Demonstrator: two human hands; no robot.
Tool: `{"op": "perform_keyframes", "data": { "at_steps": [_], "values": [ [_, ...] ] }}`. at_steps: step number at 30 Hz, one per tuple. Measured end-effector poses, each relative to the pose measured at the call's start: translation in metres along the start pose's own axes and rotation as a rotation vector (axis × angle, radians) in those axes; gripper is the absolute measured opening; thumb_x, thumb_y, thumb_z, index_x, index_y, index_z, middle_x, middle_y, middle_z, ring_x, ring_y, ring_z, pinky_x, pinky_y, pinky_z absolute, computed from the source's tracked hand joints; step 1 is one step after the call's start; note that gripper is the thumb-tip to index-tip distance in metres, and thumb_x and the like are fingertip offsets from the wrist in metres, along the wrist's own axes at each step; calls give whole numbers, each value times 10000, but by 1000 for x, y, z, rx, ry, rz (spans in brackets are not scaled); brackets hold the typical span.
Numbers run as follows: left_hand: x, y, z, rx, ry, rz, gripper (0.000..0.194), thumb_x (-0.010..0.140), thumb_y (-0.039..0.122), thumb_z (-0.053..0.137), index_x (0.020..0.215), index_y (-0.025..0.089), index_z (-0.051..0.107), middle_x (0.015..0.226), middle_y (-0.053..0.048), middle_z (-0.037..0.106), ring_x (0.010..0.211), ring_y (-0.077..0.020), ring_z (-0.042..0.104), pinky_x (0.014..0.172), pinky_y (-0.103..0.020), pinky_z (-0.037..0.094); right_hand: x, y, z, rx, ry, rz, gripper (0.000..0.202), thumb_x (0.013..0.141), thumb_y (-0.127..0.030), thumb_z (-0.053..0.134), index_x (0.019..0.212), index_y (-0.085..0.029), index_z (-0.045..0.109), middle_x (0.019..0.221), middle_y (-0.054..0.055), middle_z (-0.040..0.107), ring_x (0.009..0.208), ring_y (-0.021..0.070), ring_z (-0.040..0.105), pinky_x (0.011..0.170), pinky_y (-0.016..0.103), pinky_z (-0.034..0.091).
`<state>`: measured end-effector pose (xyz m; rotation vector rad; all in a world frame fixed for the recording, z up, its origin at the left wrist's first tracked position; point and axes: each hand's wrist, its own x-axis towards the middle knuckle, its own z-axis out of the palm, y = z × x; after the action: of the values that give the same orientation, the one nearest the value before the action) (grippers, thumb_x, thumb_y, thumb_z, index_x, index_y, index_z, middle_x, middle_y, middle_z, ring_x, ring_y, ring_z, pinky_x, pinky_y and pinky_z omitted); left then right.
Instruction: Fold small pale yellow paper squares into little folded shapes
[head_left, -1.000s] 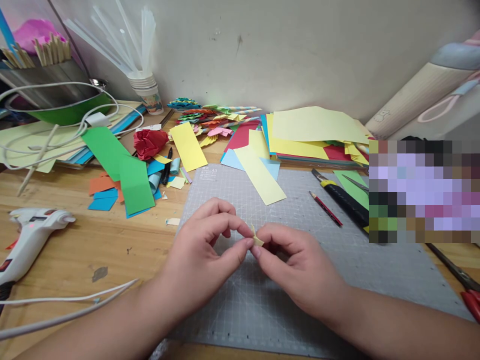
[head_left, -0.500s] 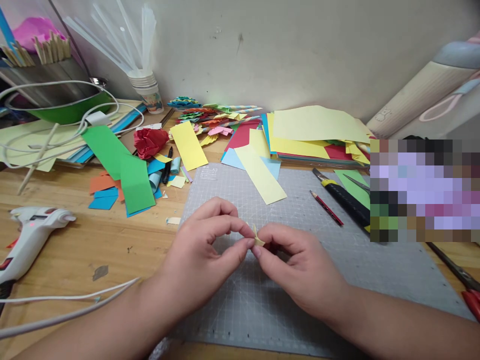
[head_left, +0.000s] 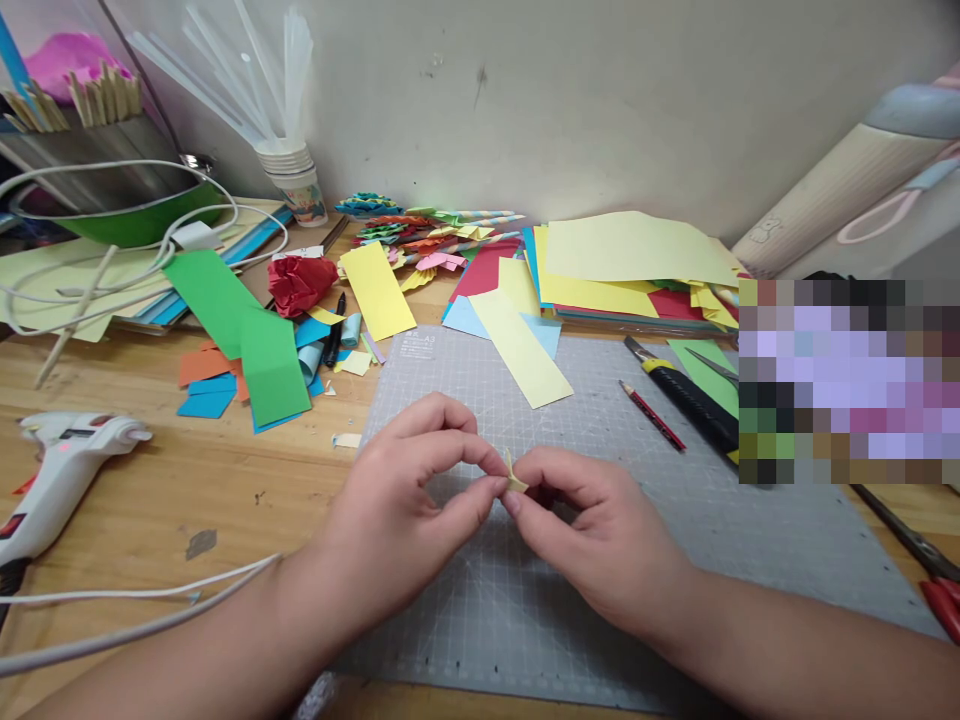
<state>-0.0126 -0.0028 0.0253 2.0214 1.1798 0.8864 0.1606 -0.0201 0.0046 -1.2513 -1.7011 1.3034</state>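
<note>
A small folded piece of pale yellow paper (head_left: 514, 479) is pinched between both hands above the grey cutting mat (head_left: 480, 640). My left hand (head_left: 424, 485) grips its left side with thumb and forefinger. From the right, my right hand (head_left: 592, 510) holds it with the thumb in front, the other fingers curled and partly hidden. The fingertips of the two hands meet at the paper. Beyond them a pale yellow strip (head_left: 525, 350) lies on the mat, and a red pencil (head_left: 652, 416) rests to the right.
A glue gun (head_left: 67, 470) lies at the left with white cables. Green strips (head_left: 274, 370) and paper scraps sit back left. A black and yellow cutter (head_left: 686, 400) and scissors (head_left: 915, 550) are right. Paper sheets (head_left: 637, 250) are stacked by the wall.
Both hands stay almost in place on the small paper; the left fingertips have shifted very slightly to the right. Nothing else has visibly moved.
</note>
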Motion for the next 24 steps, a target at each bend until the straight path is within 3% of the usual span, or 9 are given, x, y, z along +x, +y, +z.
{"op": "perform_keyframes", "data": {
  "at_steps": [8, 14, 17, 20, 24],
  "values": [
    [0, -1, -4, 8, -43, 30, 106, 796, 96, 621, 770, 183, 676, 825, 4, 551, 790, -121, 548, 699, -237, 429, -1, 0, 1, 28, -15, -7, 178, 829, -158, 499, 656, -198, 490, 589, -48, 425, 560, 102, 396, 511, 226, 327],
    [4, -1, -11, -53, -158, -35, 117, 788, 106, 620, 711, 185, 659, 820, 10, 564, 817, -128, 554, 722, -244, 415, 2, 0, 0, 98, -72, 8, 216, 815, -169, 522, 610, -191, 458, 567, -55, 401, 548, 96, 360, 506, 230, 301],
    [4, -4, -9, -201, -92, -189, 49, 821, 195, 611, 809, 205, 657, 841, 9, 577, 804, -136, 544, 707, -260, 409, 4, -2, 0, 285, -109, 142, 216, 838, -262, 553, 644, -192, 492, 552, -53, 452, 528, 100, 412, 513, 237, 340],
    [5, -8, -2, -473, -15, -441, 154, 858, 340, 565, 923, 203, 590, 752, 23, 564, 670, -122, 499, 604, -253, 379, 5, -2, 0, 470, -132, 275, 238, 845, -324, 576, 665, -192, 494, 529, -53, 491, 497, 97, 450, 515, 241, 375],
    [6, -9, 4, -672, -158, -622, 197, 788, 358, 616, 790, 164, 583, 632, 48, 510, 517, -79, 371, 512, -238, 282, 6, 1, -1, 489, -134, 274, 276, 844, -349, 594, 648, -181, 498, 528, -45, 509, 498, 87, 443, 520, 234, 362]
  ]
}}
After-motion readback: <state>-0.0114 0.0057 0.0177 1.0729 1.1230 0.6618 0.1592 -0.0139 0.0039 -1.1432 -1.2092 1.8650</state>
